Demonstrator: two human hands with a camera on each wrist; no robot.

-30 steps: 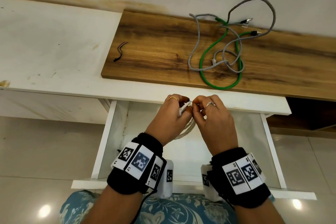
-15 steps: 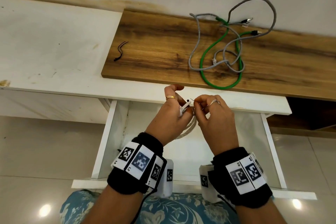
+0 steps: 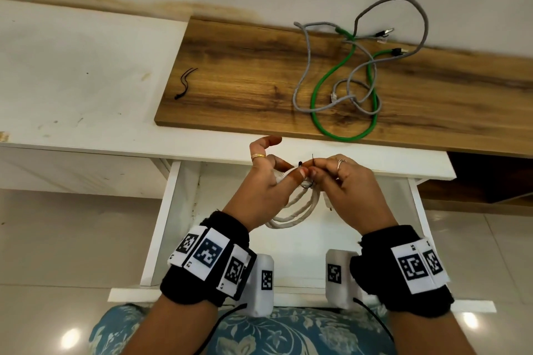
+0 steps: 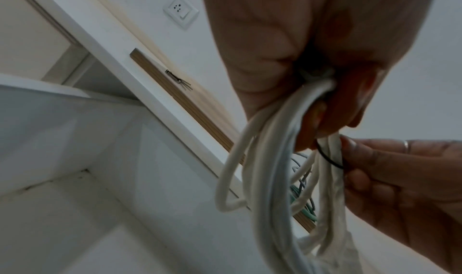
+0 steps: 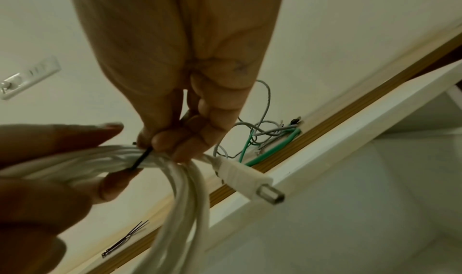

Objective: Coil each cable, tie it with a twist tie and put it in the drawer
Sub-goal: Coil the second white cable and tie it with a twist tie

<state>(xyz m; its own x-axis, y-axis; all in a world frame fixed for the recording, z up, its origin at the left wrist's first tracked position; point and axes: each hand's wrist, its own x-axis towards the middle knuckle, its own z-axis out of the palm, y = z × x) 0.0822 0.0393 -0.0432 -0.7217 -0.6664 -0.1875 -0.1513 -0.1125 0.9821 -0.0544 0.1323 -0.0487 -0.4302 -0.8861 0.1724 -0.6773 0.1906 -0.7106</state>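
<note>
Both hands meet at the centre of the head view, raised over the open white drawer (image 3: 173, 210). The left hand (image 3: 259, 190) comes up from the lower left with its back to the camera, wrist cocked. Its thumb and lower fingers curl round a white coil (image 3: 297, 207), while the forefinger arches free toward the top of the frame. In the left wrist view the coil (image 4: 270, 159) runs out of the closed palm and hangs down in several loops.

The right hand (image 3: 352, 184) comes in from the lower right, knuckles up. Its thumb and forefinger pinch a black tie (image 3: 313, 161), and its other fingers are folded beneath. The right wrist view shows the tie (image 5: 142, 157) wrapped across the bunched strands just beside the left thumb tip, with the fingertips (image 5: 162, 141) pressed tight on it. A white plug (image 5: 245, 177) sticks out of the coil toward the right of that frame.

In the upper right of the head view, a green cable (image 3: 331, 86) and a grey cable (image 3: 305, 66) lie loose and tangled together on a wooden board (image 3: 245, 89). Spare ties (image 3: 184, 85) lie at the board's left end, well apart from the cables.
</note>
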